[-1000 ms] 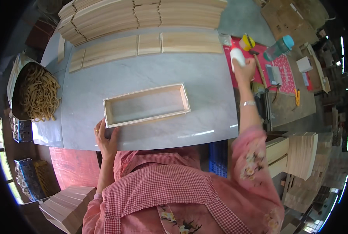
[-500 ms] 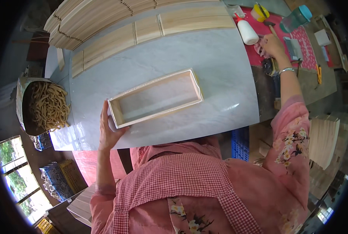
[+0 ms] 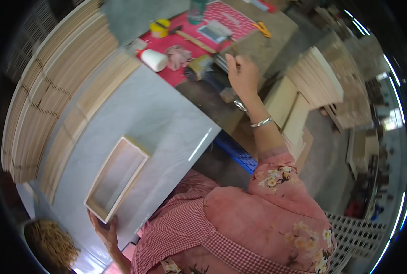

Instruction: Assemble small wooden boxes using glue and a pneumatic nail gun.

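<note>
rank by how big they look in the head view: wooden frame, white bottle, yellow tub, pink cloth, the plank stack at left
Largest to smallest:
1. Plank stack
2. Wooden frame
3. White bottle and pink cloth, too alike to rank
4. Yellow tub

A pale wooden frame [image 3: 128, 188], long and rectangular, lies flat on the grey worktop [image 3: 173, 123], left of centre in the scene. It slants from near left to far right, its four low walls meeting at the corners. The rims look whitish, grey shows inside, and a yellowish tint edges the far end.
</note>
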Available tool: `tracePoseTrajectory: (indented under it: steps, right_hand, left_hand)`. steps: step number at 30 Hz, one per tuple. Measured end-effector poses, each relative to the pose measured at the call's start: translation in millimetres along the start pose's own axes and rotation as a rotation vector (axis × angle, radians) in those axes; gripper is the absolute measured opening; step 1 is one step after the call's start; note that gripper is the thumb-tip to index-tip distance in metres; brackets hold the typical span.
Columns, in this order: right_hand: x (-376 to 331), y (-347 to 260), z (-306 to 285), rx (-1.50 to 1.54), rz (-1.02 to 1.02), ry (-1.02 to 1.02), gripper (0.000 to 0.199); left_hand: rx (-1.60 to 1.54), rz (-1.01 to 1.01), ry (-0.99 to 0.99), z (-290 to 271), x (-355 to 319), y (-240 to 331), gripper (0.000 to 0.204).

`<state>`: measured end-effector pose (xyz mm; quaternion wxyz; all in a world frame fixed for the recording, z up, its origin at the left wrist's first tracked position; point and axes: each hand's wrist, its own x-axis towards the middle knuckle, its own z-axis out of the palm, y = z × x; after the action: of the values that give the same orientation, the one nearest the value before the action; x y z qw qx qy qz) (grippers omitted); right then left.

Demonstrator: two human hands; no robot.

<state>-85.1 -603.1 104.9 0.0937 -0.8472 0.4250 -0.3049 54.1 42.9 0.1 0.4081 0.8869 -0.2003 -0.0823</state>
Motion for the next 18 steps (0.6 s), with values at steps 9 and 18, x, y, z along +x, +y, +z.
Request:
tracePoseTrajectory:
  steps: [9,18]
  right_hand:
    - [-95,227,-103,-0.536,0.893,-0.007,0.075]
    - [-151,274,-104,-0.455,0.93,-0.133,0.083]
  left_hand:
    - [0.082,0.048,0.006,6,0,-5,0.088]
    - [0.069,0.129,0.062,14,-4,-7,0.089]
